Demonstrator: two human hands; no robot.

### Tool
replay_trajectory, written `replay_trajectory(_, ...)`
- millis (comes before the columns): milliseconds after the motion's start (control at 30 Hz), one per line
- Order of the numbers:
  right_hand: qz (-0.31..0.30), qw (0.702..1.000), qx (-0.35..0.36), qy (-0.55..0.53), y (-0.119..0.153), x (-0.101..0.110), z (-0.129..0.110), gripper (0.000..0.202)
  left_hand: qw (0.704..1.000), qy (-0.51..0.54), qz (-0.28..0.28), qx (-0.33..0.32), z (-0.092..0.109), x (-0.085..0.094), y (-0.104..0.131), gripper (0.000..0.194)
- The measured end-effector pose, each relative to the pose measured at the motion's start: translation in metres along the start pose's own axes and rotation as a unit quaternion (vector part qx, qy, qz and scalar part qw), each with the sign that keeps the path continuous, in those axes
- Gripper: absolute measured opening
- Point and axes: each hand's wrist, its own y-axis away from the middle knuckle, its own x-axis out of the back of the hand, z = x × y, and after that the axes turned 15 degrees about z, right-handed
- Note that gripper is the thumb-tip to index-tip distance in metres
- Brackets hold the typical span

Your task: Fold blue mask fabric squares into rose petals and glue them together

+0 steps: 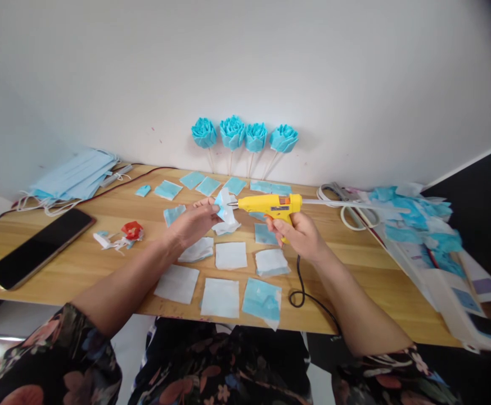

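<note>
My right hand (298, 233) is wrapped round the handle of a yellow hot glue gun (258, 205), which points left. A long glue stick (327, 203) sticks out of its back end. My left hand (195, 218) pinches a small white and light blue piece of fabric (227, 208). The gun's nozzle touches or nearly touches this piece; I cannot tell which. Below and around my hands lie several cut squares, some white side up like the white square (230, 255), others blue like the blue square (262, 299).
Blue fabric flowers (232, 133) on sticks lean against the wall. At left are a stack of face masks (74, 174), a phone (40, 248) and scraps (121, 235). Scissors (355, 216) and blue fabric scraps (428, 222) lie right. The gun's black cord (298, 298) loops over the front edge.
</note>
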Motion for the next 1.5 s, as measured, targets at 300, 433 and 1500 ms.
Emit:
replay_trajectory(300,0.011,1.000,-0.002,-0.003,-0.0008,-0.0002,-0.0012,0.043,1.000,-0.008,0.000,0.005,-0.0001,-0.0014,0.0016,0.016)
replay_trajectory(433,0.014,1.000,0.000,-0.004,-0.0008,0.0000,0.0008,0.041,1.000,-0.011,-0.003,0.009,0.0003,-0.0019,0.0022,0.016)
replay_trajectory(1500,0.001,0.999,0.004,0.043,0.0002,0.0018,0.0007,0.039,1.000,0.014,0.019,-0.015,0.0006,-0.0032,0.0016,0.017)
